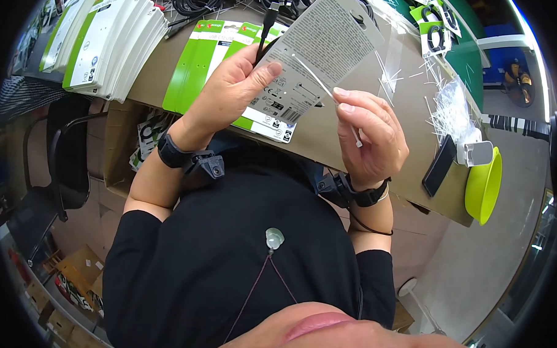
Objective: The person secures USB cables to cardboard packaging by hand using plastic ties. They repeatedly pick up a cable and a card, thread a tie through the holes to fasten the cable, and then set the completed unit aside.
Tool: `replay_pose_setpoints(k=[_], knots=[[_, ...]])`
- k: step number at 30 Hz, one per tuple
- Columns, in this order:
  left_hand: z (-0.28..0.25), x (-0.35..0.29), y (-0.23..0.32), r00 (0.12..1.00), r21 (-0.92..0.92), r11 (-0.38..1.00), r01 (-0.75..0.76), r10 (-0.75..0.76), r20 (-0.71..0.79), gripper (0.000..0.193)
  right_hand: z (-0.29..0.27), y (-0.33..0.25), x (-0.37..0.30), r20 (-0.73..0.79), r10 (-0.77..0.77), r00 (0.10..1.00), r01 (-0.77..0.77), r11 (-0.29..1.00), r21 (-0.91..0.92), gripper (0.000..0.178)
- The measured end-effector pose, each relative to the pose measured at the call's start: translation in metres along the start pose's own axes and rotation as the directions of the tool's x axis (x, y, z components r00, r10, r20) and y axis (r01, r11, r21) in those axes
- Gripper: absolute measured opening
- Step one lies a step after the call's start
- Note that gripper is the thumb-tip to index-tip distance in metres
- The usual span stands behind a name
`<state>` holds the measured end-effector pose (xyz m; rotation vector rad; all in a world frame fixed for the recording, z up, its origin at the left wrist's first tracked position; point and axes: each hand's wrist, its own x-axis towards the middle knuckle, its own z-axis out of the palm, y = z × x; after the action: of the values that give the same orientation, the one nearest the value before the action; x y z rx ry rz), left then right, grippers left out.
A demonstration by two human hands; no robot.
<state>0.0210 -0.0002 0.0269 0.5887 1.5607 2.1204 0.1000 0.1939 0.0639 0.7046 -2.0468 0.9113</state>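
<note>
My left hand point(226, 93) grips a grey-backed packaging card point(332, 40), which is tilted with its printed back facing up. A black cable point(269, 26) with a plug end rises by its left edge, pinched in the same hand; the rest of it is hidden behind the card. My right hand point(375, 134) is closed on a thin white cable tie point(314, 77). The tie's far end lies at the card's middle, by small holes, and its head hangs below my right fingers. Whether it passes through a hole, I cannot tell.
Green-and-white cards point(189, 76) lie beneath my hands, beside a card stack point(117, 44) at far left. Black cables point(202, 2) lie at the back. To the right are loose white cable ties point(442, 116), a phone point(439, 166), a lime-green bowl point(484, 185) and carded cables point(435, 38).
</note>
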Motion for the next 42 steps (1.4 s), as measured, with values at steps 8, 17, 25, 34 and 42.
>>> replay_pose_setpoints(k=[8, 17, 25, 34, 42], knots=[[0.001, -0.005, 0.008, 0.993, -0.031, 0.999, 0.038, -0.034, 0.117, 0.033, 0.007, 0.008, -0.002, 0.023, 0.044, 0.999, -0.045, 0.998, 0.041, 0.019], [0.003, 0.005, 0.037, 0.980, 0.447, 0.886, -0.126, 0.042, 0.193, 0.034, 0.001, 0.009, -0.003, -0.006, 0.045, 0.999, -0.045, 0.953, -0.299, 0.024], [0.017, 0.010, 0.031, 0.916, 0.861, 0.311, -0.402, 0.124, 0.383, 0.033, 0.012, 0.010, 0.009, 0.042, 0.199, 0.979, -0.158, 0.876, -0.456, 0.017], [0.002, 0.004, 0.009, 0.796, 0.740, 0.309, -0.597, 0.345, 0.498, 0.027, 0.012, 0.016, -0.011, 0.114, 0.394, 0.912, -0.363, 0.905, -0.221, 0.012], [-0.005, -0.002, -0.005, 0.749, 0.723, 0.229, -0.652, 0.346, 0.566, 0.024, 0.007, 0.015, -0.005, 0.361, 0.644, 0.674, -0.695, 0.387, 0.606, 0.009]])
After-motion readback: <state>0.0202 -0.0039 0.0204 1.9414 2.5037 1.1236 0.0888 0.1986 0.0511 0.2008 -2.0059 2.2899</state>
